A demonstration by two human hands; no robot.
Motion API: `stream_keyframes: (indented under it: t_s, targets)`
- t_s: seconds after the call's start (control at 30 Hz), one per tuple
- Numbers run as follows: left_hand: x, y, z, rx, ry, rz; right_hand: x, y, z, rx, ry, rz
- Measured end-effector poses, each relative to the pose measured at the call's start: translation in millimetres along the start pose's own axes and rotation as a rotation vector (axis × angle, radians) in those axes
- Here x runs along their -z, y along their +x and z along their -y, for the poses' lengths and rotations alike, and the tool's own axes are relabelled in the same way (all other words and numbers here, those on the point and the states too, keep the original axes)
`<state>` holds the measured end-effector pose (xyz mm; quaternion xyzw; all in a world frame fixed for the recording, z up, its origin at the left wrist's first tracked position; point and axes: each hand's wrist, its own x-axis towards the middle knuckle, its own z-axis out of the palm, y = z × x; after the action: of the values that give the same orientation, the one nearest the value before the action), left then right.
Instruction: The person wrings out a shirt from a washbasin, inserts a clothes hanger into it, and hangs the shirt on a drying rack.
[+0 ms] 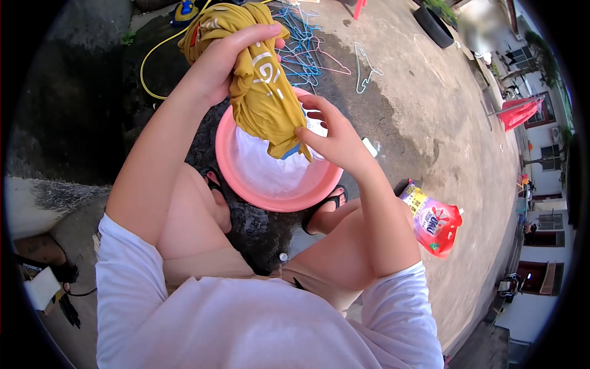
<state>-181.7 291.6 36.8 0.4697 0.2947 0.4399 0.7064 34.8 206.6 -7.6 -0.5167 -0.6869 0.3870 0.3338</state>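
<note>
A twisted mustard-yellow garment (261,86) with white print hangs above a pink basin (246,184) of soapy white water. My left hand (224,58) grips the garment's upper part, fingers wrapped over it. Lower down, my right hand (332,138) pinches the garment's bottom end over the basin. The basin sits on the ground between my sandalled feet.
A red detergent pouch (433,221) lies on the concrete to the right of my knee. Several wire hangers (313,46) and a yellow hose (153,55) lie beyond the basin. A dark tyre (433,24) and buildings stand at the far right.
</note>
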Motion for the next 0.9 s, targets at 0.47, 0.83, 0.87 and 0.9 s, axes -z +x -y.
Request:
stream_keyframes:
  t_s: [0.47,0.83,0.87,0.9]
  targets:
    - [-46.7,-17.3,26.6,-0.210,0.437,0.284,-34.2,12.5,29.9,0.070,0.248,-0.053]
    - [-48.2,-15.3,31.4,0.053,-0.028,0.098,-47.3,8.2,30.4,-0.113,0.413,-0.110]
    - [-48.4,-15.7,31.7,0.047,-0.026,0.089,-48.1,7.5,31.4,-0.111,0.431,-0.113]
    - [-48.7,-16.3,32.4,0.042,-0.025,0.078,-43.9,6.9,32.1,-0.172,0.437,-0.053]
